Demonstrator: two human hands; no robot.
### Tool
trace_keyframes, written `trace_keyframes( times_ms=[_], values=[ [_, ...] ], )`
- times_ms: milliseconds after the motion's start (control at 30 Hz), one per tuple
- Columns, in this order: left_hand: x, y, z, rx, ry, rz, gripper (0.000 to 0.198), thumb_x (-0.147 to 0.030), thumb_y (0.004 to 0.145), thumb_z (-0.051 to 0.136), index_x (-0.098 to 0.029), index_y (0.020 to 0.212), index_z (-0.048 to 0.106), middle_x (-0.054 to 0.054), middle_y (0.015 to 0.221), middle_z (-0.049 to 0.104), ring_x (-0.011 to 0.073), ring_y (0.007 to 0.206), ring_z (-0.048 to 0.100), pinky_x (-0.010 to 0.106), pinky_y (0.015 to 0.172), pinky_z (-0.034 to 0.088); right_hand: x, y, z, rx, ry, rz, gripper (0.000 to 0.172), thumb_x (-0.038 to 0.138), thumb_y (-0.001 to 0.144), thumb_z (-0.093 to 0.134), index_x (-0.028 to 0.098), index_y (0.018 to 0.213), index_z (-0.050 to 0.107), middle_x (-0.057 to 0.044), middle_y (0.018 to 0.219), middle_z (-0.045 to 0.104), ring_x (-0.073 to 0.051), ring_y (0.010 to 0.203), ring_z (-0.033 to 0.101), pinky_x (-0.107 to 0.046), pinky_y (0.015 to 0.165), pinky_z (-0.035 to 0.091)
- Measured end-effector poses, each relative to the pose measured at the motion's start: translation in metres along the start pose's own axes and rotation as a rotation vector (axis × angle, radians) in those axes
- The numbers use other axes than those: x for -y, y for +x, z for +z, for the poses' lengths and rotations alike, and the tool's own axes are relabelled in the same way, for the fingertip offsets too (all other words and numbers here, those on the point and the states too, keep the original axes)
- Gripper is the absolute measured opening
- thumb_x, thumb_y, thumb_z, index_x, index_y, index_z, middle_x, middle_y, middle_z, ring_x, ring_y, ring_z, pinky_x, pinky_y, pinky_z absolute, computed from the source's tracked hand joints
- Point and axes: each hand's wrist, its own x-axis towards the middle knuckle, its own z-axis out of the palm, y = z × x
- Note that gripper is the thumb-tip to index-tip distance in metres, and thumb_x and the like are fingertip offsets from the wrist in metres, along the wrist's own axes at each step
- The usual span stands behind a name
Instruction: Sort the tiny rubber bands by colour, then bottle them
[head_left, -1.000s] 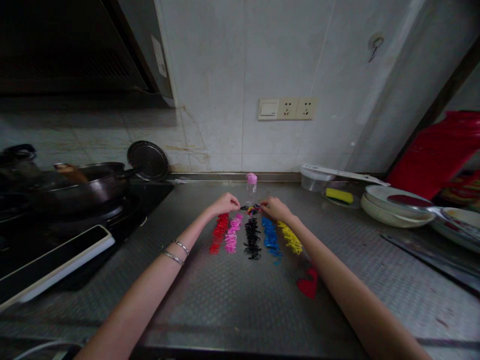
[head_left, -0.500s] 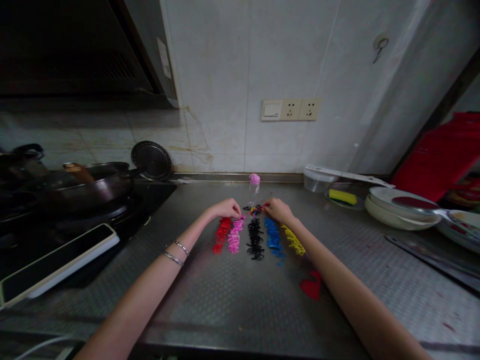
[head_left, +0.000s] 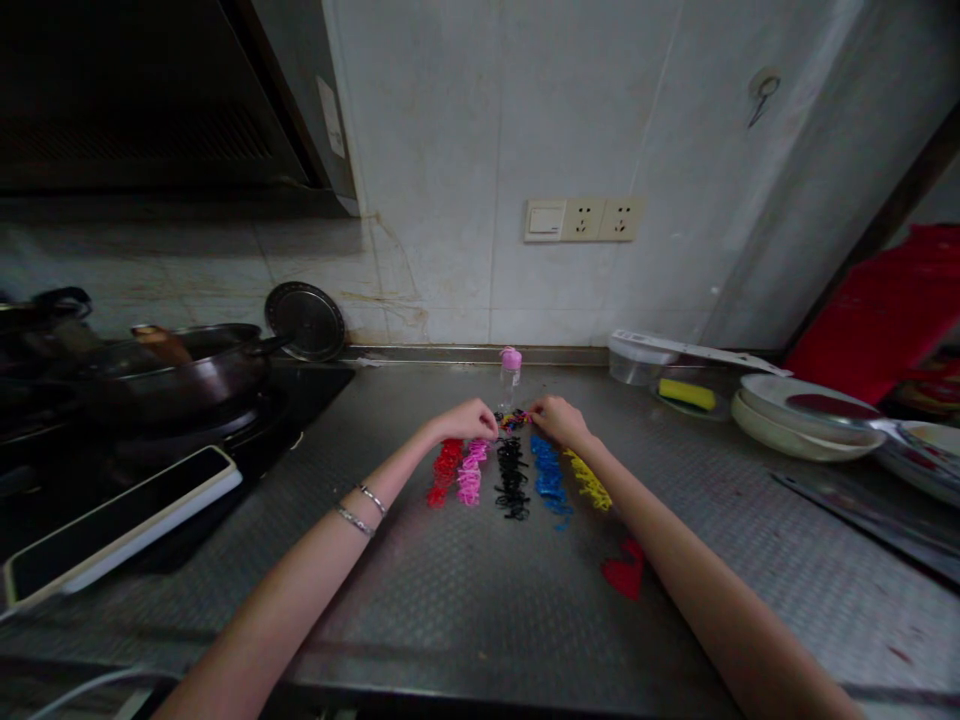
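On the metal counter, small loops that look like rubber bands lie in colour rows: red (head_left: pixel 446 472), pink (head_left: pixel 472 472), black (head_left: pixel 513 478), blue (head_left: pixel 550 478) and yellow (head_left: pixel 589 480). Behind the black row is a small mixed-colour pile of bands (head_left: pixel 514 420). My left hand (head_left: pixel 474 419) is at the pile's left edge, fingers pinched together. At its right edge, my right hand (head_left: pixel 559 419) also has closed fingertips. What either pinch holds is too small to make out. A clear bottle with a pink cap (head_left: pixel 511 362) stands upright just behind the pile.
A red heart-shaped piece (head_left: pixel 624 570) lies near my right forearm. To the left are a phone-like device (head_left: pixel 120 525) and a pan (head_left: pixel 187 375) on the stove. Stacked bowls (head_left: pixel 802 415), a yellow sponge (head_left: pixel 687 394), a plastic tub (head_left: pixel 637 362) and a knife (head_left: pixel 862 525) lie right.
My left hand has moved right, from above the pink row to the mixed pile. My right hand has stayed almost in place at the pile's right side.
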Motion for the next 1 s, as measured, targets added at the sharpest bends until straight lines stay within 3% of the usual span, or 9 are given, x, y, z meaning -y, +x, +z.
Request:
trace_keyframes(
  times_ms=[233, 467, 733, 867, 1000],
  values=[
    [-0.011, 0.004, 0.018, 0.074, 0.014, 0.035, 0.019, -0.015, 0.063, 0.058, -0.009, 0.075, 0.072, 0.003, 0.067, 0.066, 0.0095, 0.059, 0.052, 0.018, 0.057, 0.037, -0.001, 0.0, -0.001, 0.0, 0.029, 0.034, 0.023, 0.03, 0.081, 0.048, 0.023, 0.088, 0.069, -0.006, 0.092, 0.067, -0.017, 0.084, 0.06, -0.021, 0.064, 0.04],
    [-0.013, 0.001, 0.009, 0.053, -0.005, 0.011, 0.024, -0.021, 0.065, 0.06, -0.009, 0.082, 0.072, 0.004, 0.067, 0.067, 0.0091, 0.056, 0.05, 0.019, 0.055, 0.036, -0.008, 0.001, -0.004, -0.046, 0.105, 0.089, 0.026, 0.029, 0.08, 0.047, 0.021, 0.093, 0.068, -0.007, 0.091, 0.068, -0.016, 0.083, 0.06, -0.02, 0.063, 0.039],
    [-0.005, -0.008, -0.024, -0.174, -0.047, -0.023, 0.026, -0.023, 0.066, 0.057, -0.008, 0.081, 0.072, 0.007, 0.071, 0.068, 0.0114, 0.059, 0.052, 0.022, 0.057, 0.038, -0.007, 0.002, -0.026, -0.121, 0.171, 0.04, 0.026, 0.03, 0.079, 0.049, 0.019, 0.091, 0.069, -0.006, 0.09, 0.069, -0.016, 0.08, 0.061, -0.021, 0.065, 0.04],
    [0.008, -0.01, -0.033, -0.31, -0.051, -0.137, 0.029, -0.026, 0.067, 0.056, -0.006, 0.082, 0.071, 0.006, 0.064, 0.066, 0.0101, 0.053, 0.048, 0.021, 0.052, 0.036, 0.016, -0.006, -0.031, -0.087, 0.196, -0.031, 0.024, 0.028, 0.078, 0.05, 0.019, 0.089, 0.07, -0.005, 0.086, 0.069, -0.016, 0.078, 0.061, -0.02, 0.066, 0.04],
    [0.019, -0.01, -0.031, -0.37, -0.088, -0.213, 0.028, -0.024, 0.067, 0.056, -0.005, 0.081, 0.071, 0.005, 0.061, 0.063, 0.0091, 0.051, 0.046, 0.021, 0.05, 0.035, 0.048, -0.023, -0.028, -0.023, 0.227, -0.135, 0.023, 0.028, 0.079, 0.05, 0.021, 0.088, 0.07, -0.004, 0.085, 0.069, -0.015, 0.078, 0.061, -0.019, 0.064, 0.04]
  ],
)
